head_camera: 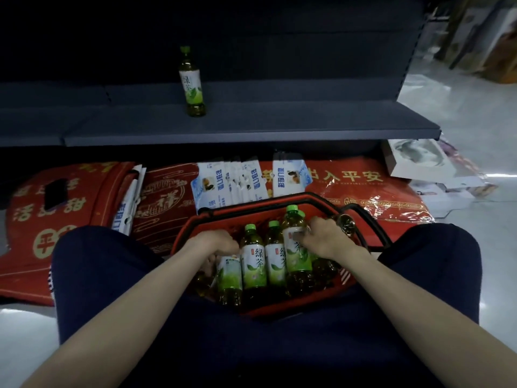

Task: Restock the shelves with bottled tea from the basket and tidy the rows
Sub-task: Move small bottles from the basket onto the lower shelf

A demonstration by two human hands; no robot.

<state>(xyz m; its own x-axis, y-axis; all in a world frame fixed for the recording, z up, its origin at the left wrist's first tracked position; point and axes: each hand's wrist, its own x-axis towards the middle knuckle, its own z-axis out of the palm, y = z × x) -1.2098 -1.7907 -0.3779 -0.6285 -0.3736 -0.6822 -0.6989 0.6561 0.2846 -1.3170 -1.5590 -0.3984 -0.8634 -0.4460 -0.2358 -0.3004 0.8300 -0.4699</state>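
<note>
One tea bottle (193,82) stands alone left of the shelf's (279,121) middle. In the basket (293,305), your left hand (212,243) curls its fingers over the leftmost bottle (229,275), and your right hand (321,236) wraps the raised bottle (296,256) by the right wall. Lift both straight up, clear of their neighbours, then stand them beside the lone one, labels forward.

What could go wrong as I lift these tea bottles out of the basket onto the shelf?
1. Your right hand grips the raised bottle near its top. Packed tight against the other bottles in the basket, it may drag or tip them.
2. Your left hand reaches over another bottle whose top is hidden, so that grip may be weak.
3. The lone bottle on the shelf has nothing bracing it; a bump could topple it.
</note>
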